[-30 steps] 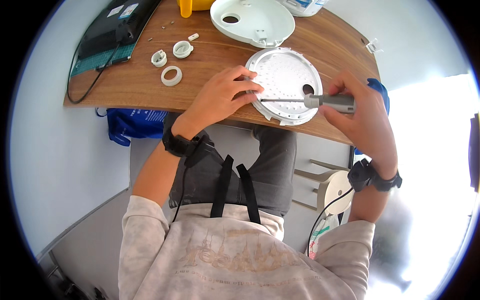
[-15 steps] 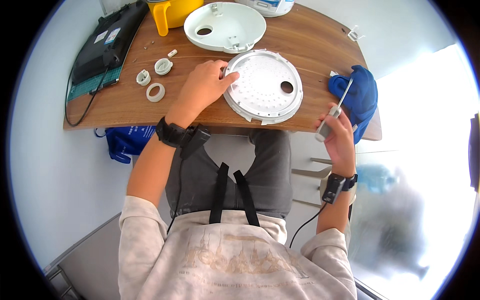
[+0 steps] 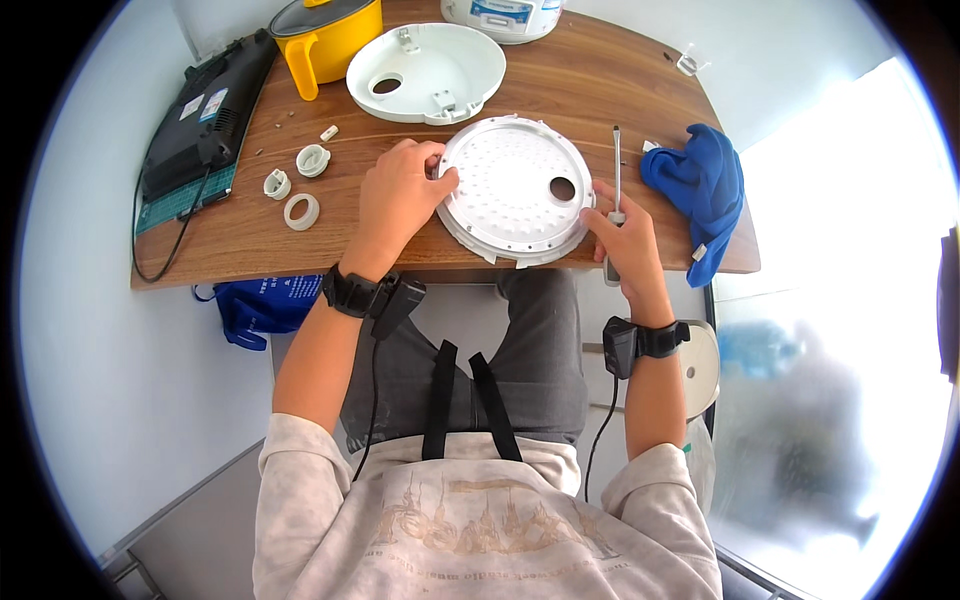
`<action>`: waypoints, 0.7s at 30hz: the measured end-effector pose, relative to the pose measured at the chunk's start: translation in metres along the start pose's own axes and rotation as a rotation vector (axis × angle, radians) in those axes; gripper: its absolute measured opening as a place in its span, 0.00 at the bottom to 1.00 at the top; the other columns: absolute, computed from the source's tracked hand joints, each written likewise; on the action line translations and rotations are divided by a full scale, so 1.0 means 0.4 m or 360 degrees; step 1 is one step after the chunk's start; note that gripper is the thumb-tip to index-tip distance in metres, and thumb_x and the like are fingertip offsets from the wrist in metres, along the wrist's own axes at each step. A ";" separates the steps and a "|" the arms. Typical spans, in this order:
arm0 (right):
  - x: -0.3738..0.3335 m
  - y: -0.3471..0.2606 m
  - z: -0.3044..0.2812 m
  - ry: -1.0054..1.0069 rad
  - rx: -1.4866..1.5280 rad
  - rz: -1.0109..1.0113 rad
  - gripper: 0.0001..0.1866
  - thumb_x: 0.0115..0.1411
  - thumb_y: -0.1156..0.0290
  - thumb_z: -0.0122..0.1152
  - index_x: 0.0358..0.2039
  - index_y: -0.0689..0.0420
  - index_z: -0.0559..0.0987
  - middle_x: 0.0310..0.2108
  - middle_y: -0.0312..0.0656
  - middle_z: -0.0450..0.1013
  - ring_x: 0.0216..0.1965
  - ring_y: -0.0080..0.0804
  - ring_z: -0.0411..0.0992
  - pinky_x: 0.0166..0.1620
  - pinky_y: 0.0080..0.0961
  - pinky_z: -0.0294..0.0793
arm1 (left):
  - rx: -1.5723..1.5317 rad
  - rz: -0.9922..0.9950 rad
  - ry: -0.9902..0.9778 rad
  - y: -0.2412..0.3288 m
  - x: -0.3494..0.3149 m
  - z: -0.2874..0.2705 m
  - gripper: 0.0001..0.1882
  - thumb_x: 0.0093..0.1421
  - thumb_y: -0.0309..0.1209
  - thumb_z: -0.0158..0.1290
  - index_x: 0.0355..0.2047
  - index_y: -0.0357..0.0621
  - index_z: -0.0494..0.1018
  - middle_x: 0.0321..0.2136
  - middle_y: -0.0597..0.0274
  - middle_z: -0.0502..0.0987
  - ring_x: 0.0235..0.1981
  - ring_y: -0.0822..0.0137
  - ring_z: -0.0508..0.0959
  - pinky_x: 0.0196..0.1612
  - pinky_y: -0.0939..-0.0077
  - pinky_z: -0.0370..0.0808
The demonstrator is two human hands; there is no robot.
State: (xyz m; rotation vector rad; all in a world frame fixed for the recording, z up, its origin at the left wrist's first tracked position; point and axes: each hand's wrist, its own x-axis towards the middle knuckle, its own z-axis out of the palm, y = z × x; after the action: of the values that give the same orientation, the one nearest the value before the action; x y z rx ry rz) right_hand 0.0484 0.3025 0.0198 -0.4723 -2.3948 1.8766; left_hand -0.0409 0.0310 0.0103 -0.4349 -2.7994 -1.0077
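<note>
At the table's front edge lies a round white lid plate (image 3: 505,185), dotted with small bumps and pierced by one round hole at its right. My left hand (image 3: 400,200) grips its left rim, thumb on top and fingers at the side. On the opposite rim rest the thumb and fingertips of my right hand (image 3: 632,240). That same hand keeps a screwdriver (image 3: 617,170) in its palm, grey handle down and metal shaft pointing away from me. Behind the plate sits a white lid shell (image 3: 430,65), hollow side up, with a round hole.
Two white caps (image 3: 312,160) and a white ring (image 3: 301,211) lie left of my left hand. Further back stand a yellow pot (image 3: 345,50) and a white appliance (image 3: 515,20). A black monitor (image 3: 205,110) lies at far left, a blue cloth (image 3: 705,190) at right.
My right hand has come in from the right with the screwdriver and now touches the plate's right rim. The screwdriver has turned more upright in view. My left hand stays on the left rim.
</note>
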 end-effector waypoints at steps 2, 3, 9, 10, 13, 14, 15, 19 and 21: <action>0.001 0.006 -0.012 -0.0025 0.0047 0.0032 0.29 0.58 0.74 0.67 0.61 0.64 0.74 0.26 0.32 0.71 0.19 0.16 0.65 0.22 0.18 0.66 | -0.0143 0.0011 0.0024 0.013 -0.008 0.006 0.21 0.57 0.36 0.65 0.49 0.43 0.81 0.35 0.57 0.81 0.33 0.63 0.83 0.39 0.71 0.79; 0.002 0.010 -0.019 -0.0037 0.0070 0.0049 0.30 0.58 0.75 0.68 0.62 0.64 0.74 0.27 0.31 0.71 0.19 0.16 0.65 0.23 0.18 0.66 | -0.0148 0.0005 0.0022 0.016 -0.010 0.009 0.21 0.57 0.36 0.65 0.49 0.43 0.81 0.35 0.57 0.81 0.33 0.64 0.83 0.39 0.71 0.79; -0.017 0.016 -0.027 -0.0019 0.0371 -0.0040 0.35 0.57 0.76 0.69 0.65 0.66 0.69 0.31 0.32 0.72 0.22 0.16 0.67 0.25 0.17 0.68 | -0.0440 0.0065 0.0033 -0.009 -0.018 0.033 0.21 0.59 0.36 0.65 0.50 0.41 0.80 0.35 0.61 0.81 0.35 0.70 0.80 0.40 0.74 0.78; -0.018 0.018 -0.032 -0.0031 0.0389 -0.0042 0.35 0.58 0.76 0.69 0.65 0.66 0.69 0.31 0.32 0.72 0.22 0.16 0.68 0.25 0.16 0.69 | -0.0578 0.0052 0.0002 -0.013 -0.014 0.036 0.21 0.59 0.36 0.65 0.51 0.41 0.79 0.35 0.62 0.80 0.35 0.71 0.80 0.41 0.75 0.78; -0.016 0.028 -0.043 -0.0064 0.0442 -0.0070 0.36 0.59 0.76 0.70 0.66 0.66 0.68 0.31 0.31 0.71 0.22 0.16 0.68 0.25 0.16 0.69 | -0.0880 0.0009 -0.0126 -0.027 0.002 0.034 0.21 0.60 0.35 0.65 0.51 0.39 0.77 0.36 0.65 0.79 0.36 0.73 0.77 0.43 0.77 0.77; -0.014 0.032 -0.044 -0.0074 0.0460 -0.0094 0.36 0.59 0.76 0.70 0.67 0.66 0.67 0.31 0.31 0.70 0.23 0.16 0.68 0.26 0.16 0.69 | -0.0962 -0.0007 -0.0177 -0.030 0.004 0.033 0.21 0.60 0.35 0.65 0.51 0.39 0.77 0.37 0.66 0.79 0.37 0.73 0.77 0.43 0.78 0.76; -0.012 0.037 -0.044 -0.0085 0.0478 -0.0119 0.37 0.60 0.76 0.70 0.67 0.66 0.66 0.31 0.31 0.70 0.23 0.16 0.68 0.26 0.16 0.70 | -0.1023 -0.0005 -0.0190 -0.031 0.003 0.033 0.21 0.60 0.35 0.66 0.51 0.39 0.77 0.37 0.66 0.79 0.37 0.74 0.76 0.44 0.78 0.76; -0.006 0.048 -0.046 -0.0094 0.0548 -0.0126 0.37 0.61 0.75 0.70 0.68 0.66 0.65 0.31 0.31 0.69 0.23 0.16 0.68 0.26 0.16 0.70 | -0.1153 -0.0030 -0.0228 -0.026 0.002 0.022 0.21 0.60 0.35 0.66 0.51 0.40 0.76 0.39 0.66 0.79 0.40 0.74 0.76 0.47 0.78 0.75; -0.007 0.048 -0.048 -0.0100 0.0550 -0.0136 0.36 0.62 0.75 0.69 0.68 0.66 0.66 0.31 0.31 0.68 0.23 0.16 0.68 0.26 0.16 0.70 | -0.1167 -0.0052 -0.0237 -0.021 -0.001 0.017 0.21 0.61 0.34 0.65 0.51 0.40 0.76 0.39 0.66 0.79 0.40 0.75 0.76 0.48 0.78 0.74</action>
State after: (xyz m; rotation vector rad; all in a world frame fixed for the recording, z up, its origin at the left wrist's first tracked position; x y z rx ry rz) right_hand 0.0593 0.3237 0.0067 -0.2827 -2.0226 2.2304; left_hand -0.0436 0.0292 -0.0003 -0.5498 -2.4600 -2.0761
